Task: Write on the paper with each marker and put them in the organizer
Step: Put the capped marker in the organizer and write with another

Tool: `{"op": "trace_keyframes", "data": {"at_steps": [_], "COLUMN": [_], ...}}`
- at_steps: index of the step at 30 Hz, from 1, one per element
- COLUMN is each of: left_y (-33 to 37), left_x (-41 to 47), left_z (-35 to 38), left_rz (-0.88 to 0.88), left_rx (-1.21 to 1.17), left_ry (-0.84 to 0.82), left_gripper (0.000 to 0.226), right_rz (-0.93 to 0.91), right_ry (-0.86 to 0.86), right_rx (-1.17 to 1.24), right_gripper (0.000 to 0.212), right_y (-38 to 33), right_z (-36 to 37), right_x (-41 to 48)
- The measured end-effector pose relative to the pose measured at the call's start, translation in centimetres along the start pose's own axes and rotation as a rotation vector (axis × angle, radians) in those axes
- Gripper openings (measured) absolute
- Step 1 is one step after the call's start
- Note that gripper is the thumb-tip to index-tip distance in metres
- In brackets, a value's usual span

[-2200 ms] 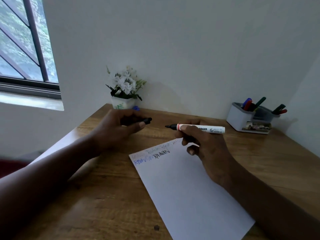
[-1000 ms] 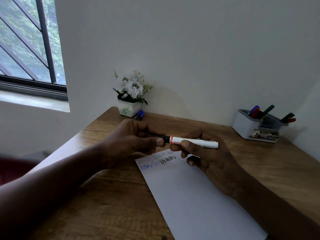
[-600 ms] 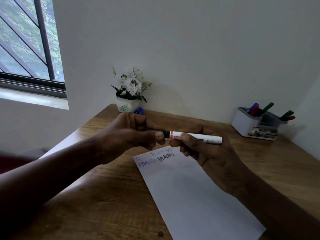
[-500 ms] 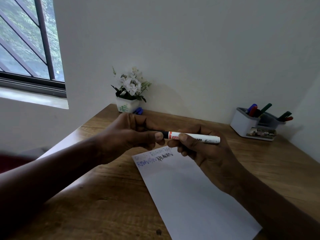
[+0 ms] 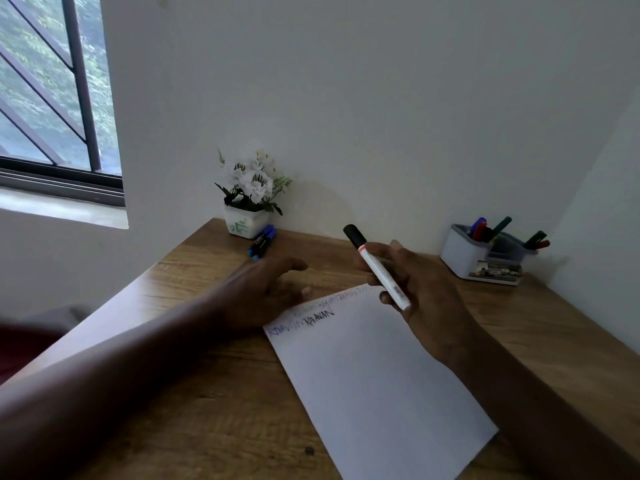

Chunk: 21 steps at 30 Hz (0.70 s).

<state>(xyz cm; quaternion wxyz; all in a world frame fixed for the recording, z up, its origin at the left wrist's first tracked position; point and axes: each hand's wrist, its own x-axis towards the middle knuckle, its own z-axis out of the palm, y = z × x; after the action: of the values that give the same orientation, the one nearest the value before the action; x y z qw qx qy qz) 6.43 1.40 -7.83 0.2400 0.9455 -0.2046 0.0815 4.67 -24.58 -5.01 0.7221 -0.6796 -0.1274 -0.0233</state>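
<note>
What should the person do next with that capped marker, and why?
Probably carry the marker in the right hand to the organizer: its black cap is on, black writing is already on the paper, and other markers stand there.

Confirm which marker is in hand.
The white marker with the black cap, held by the right hand. The blue ones lie by the flowerpot; others stand in the organizer.

Paper (image 5: 374,368) on table (image 5: 173,410) centre, flower pot (image 5: 246,226) back left, markers (image 5: 262,242) beside it, organizer (image 5: 485,258) back right.
</note>
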Motion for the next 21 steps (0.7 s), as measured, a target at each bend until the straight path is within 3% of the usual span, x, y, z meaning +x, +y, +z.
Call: {"op": "trace_keyframes", "data": {"at_steps": [3, 7, 10, 16, 21], "left_y": [-0.2, -0.5, -0.4, -0.9, -1.1], "left_x": [0.5, 1.3, 1.9, 2.3, 2.4], "left_z": [0.6, 1.0, 1.3, 1.8, 1.8], "left_rz": [0.004, 0.058, 0.125, 0.167, 0.178], "left_rx": [0.075, 0.137, 0.198, 0.2, 0.207], "left_ry": [-0.062, -0.075, -0.075, -0.102, -0.122], "left_gripper": [0.064, 0.065, 0.062, 0.068, 0.092], "right_rz": [-0.077, -0.162, -0.274, -0.549, -0.639], "right_ry": [0.166, 0.327, 0.446, 0.781, 0.877], "right_rx": [-0.192, -0.159, -0.28, -0.629, -0.848], "right_gripper": [0.016, 0.053, 0.076, 0.074, 0.07], "right_y": [0.3, -0.6, -2.0, -6.3, -10.3], "right_z": [-0.3, -1.5, -3.6, -9.8, -15.8], "right_x": [0.1, 0.6, 1.8, 5.3, 8.2]}}
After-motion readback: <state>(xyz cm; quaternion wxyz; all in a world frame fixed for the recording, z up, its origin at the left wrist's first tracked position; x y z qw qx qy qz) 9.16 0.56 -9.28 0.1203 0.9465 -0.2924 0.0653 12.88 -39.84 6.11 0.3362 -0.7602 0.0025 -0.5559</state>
